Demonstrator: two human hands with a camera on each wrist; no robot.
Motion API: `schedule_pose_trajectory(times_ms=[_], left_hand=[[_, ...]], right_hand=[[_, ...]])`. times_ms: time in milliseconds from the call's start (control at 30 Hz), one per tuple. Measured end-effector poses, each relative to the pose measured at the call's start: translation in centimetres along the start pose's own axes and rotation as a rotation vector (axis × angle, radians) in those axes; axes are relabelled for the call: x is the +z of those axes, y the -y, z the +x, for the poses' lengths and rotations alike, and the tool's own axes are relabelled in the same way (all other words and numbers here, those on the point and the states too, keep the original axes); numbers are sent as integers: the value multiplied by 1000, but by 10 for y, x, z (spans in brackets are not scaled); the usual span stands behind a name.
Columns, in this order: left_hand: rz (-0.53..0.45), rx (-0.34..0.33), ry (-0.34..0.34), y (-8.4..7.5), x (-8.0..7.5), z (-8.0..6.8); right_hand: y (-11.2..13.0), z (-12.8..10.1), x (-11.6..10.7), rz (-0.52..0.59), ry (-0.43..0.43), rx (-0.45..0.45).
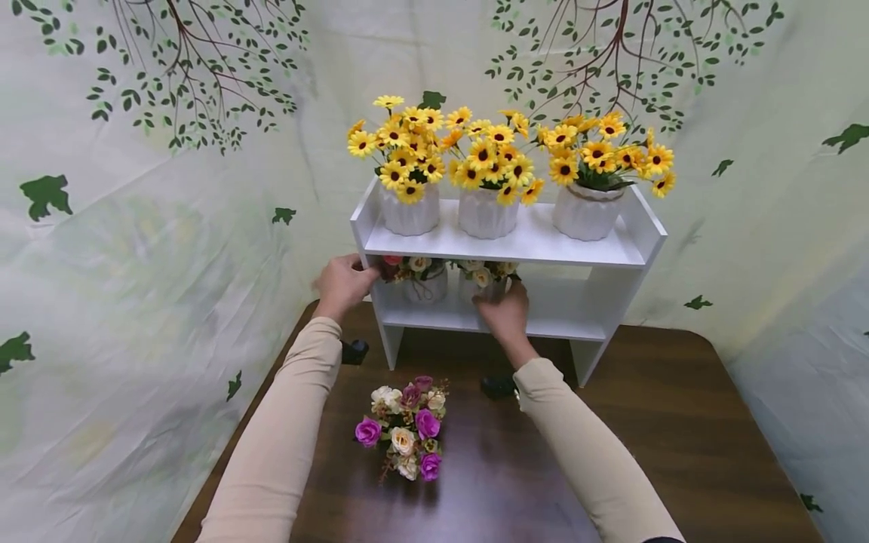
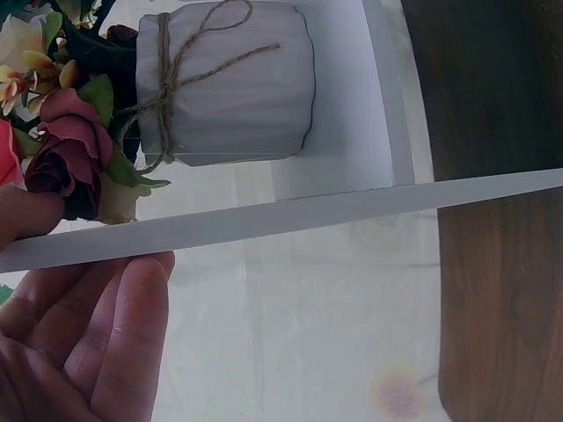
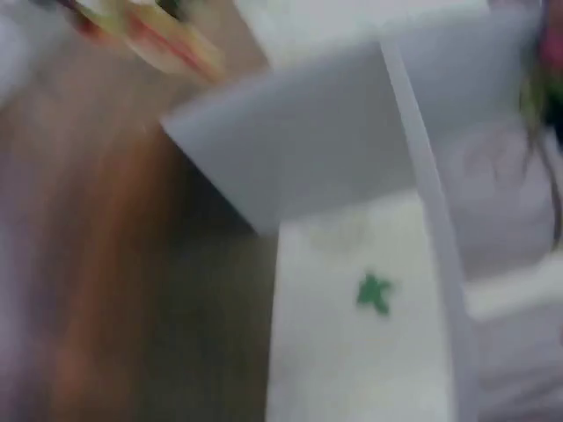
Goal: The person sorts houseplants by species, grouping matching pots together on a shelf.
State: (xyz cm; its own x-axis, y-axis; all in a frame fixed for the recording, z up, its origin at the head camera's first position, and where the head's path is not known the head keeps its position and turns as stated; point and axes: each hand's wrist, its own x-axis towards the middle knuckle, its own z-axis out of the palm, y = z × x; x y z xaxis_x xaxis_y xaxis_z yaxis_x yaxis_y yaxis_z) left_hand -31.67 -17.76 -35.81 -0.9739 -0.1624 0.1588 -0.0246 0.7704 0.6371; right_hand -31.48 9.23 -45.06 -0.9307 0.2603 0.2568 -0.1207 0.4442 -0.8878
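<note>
Where the dark brown wooden desk lies nearest the camera, a loose bouquet of purple, cream and pink artificial roses rests on its surface between the two beige sleeves, untouched, stems toward the viewer. Farther on stands a white two-tier wooden shelf unit. Left hand rests against the unit's left side panel at lower-tier height; the left wrist view shows its fingers straight and close together, laid flat on the outer face of the panel, thumb tip at the panel's edge, nothing gripped. Just inside that panel sits a small white ribbed pot tied with jute twine, holding dark red and cream roses, upright on the lower tier. Right hand reaches into the lower tier, at a second small white pot of cream roses just right of the first; this pot lies directly ahead of the right fingers and is much nearer the right hand than the left. Fingers appear curved about the pot's front, but whether they clamp it or merely touch, cannot tell; right wrist view too blurred to help. Farthest back, three white ribbed pots of yellow artificial daisies stand in a row on the top tier.
</note>
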Motion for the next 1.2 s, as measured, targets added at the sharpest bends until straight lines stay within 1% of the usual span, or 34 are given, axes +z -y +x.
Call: schedule_pose_trajectory(times_ms=[33,100,133,167,200,267,300,367,500,600,700,767,833,900,1067,1200], left_hand=[[-2,1,2,0,1,0],[-12,0,2,0,2,1],[-16,2,-2,0,2,2],[-22,2,-5,0,3,2],[-29,3,-11,0,3,3],[-34,5,-15,0,2,2],[-36,5,-15,0,1,1],[-36,0,-9,0,1,0],[-32,-17,5,0,0,-1],[-33,-21,9,-1,0,-1],[-35,-14,7,-1,1,0],[-35,-9,5,-2,0,1],[-31,-6,2,-1,0,1],[-32,-2,-1,-1,1,1],[-40,-1,6,-2,3,1],[-50,-13,13,-2,2,1]], right_hand=[[-3,-11,-2,-1,-57,-37],[-12,-37,-5,50,-147,-149],[-17,-50,-6,64,-166,-211],[-24,-63,-6,72,-172,-273],[-31,-75,-7,79,-158,-329],[-46,-95,-8,78,-89,-390],[-54,-104,-9,69,-44,-399],[-68,-119,-11,42,65,-386],[-91,-142,-12,-116,277,-357],[-101,-156,-10,-208,431,-333],[-106,-168,-2,-217,565,-283],[-106,-174,5,-199,622,-257],[-106,-179,14,-181,654,-253],[-106,-183,23,-174,663,-270],[-106,-185,40,-139,632,-334],[-105,-184,49,-125,602,-387]])
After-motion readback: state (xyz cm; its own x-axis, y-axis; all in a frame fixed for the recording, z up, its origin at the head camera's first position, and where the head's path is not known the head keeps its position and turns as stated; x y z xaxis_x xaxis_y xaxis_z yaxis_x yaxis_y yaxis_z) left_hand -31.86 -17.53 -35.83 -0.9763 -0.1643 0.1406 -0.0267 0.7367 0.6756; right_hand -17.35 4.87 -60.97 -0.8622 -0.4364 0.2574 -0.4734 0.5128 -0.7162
